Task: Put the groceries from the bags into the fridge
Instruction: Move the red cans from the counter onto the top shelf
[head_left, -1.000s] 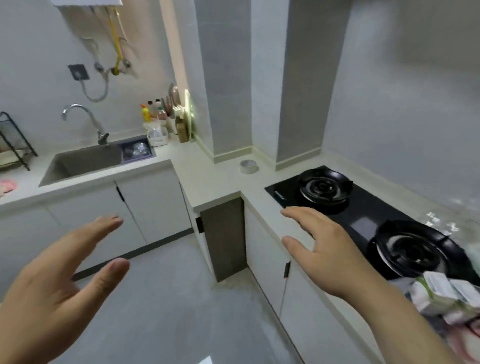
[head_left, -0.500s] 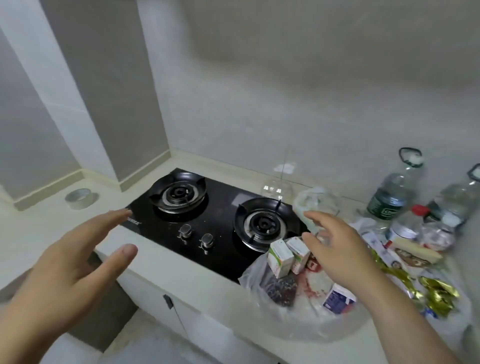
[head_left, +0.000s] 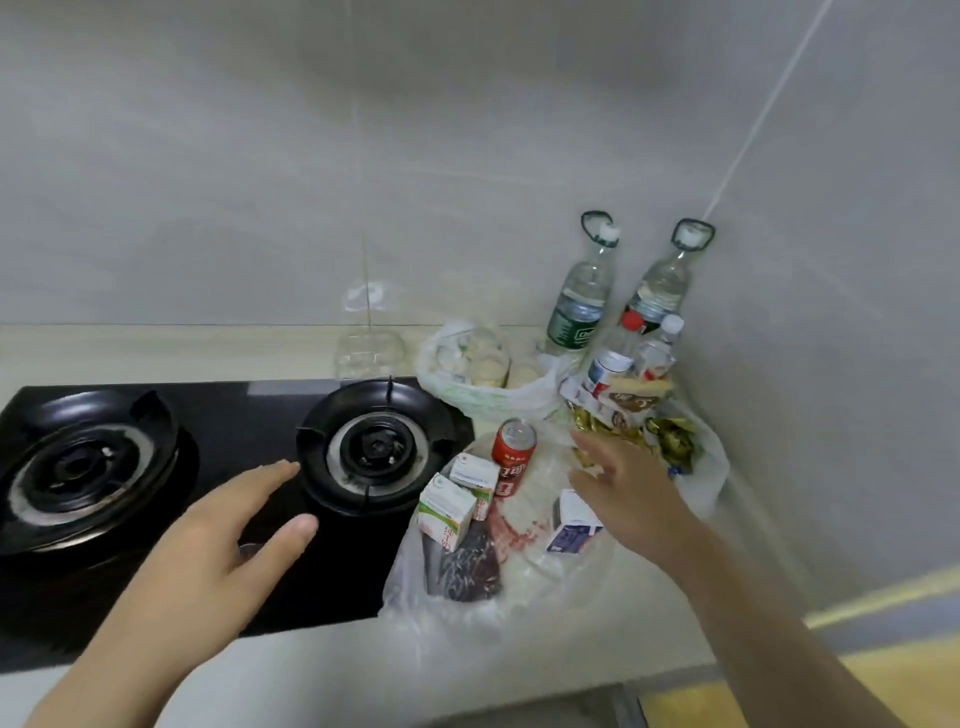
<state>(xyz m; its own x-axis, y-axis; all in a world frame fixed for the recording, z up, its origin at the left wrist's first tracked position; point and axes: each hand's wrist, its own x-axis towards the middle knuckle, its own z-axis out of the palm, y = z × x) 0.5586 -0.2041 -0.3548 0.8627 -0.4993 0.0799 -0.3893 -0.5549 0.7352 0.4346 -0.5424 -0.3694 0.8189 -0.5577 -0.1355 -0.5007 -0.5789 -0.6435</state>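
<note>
On the counter (head_left: 322, 654), right of the stove (head_left: 208, 415), sit the bags (head_left: 415, 587) (red can (head_left: 513, 447), small cartons (head_left: 447, 512)). Your right hand (head_left: 628, 499) hovers over them, fingers (head_left: 595, 454) spread, holding nothing; your left hand (head_left: 223, 535) is open and empty too. Picking time, I think: next, grab one thing.

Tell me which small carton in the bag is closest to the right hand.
The blue-and-white carton, right beside the right hand. The green-and-white carton and the white carton sit further left, by the red can.
</note>
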